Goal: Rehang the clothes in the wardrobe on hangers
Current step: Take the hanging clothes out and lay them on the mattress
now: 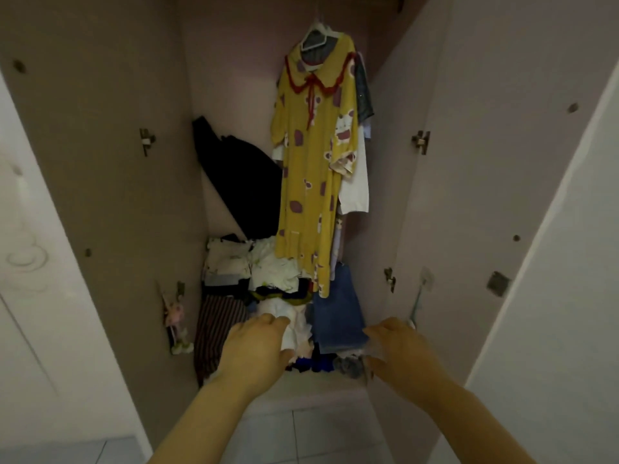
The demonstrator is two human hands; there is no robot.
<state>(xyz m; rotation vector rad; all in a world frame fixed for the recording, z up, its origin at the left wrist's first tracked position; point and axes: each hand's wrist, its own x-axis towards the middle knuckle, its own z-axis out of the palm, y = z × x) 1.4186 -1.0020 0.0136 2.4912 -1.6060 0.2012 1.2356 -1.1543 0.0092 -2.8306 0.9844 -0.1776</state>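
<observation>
Hands came nearest: left hand (258,346) curled its fingers round a white garment (296,324) at the front of the pile (227,262), likely to lift it for hanging; right hand (398,349) reached beside the denim (338,313), too blurred to tell its grip; farther back, a yellow dress (315,162) hung on its hanger (313,36), apparently finished.

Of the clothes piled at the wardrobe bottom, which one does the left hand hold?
The white garment at the pile's front middle; the left hand grips it. Striped piece lies left of it, blue denim right.
</observation>
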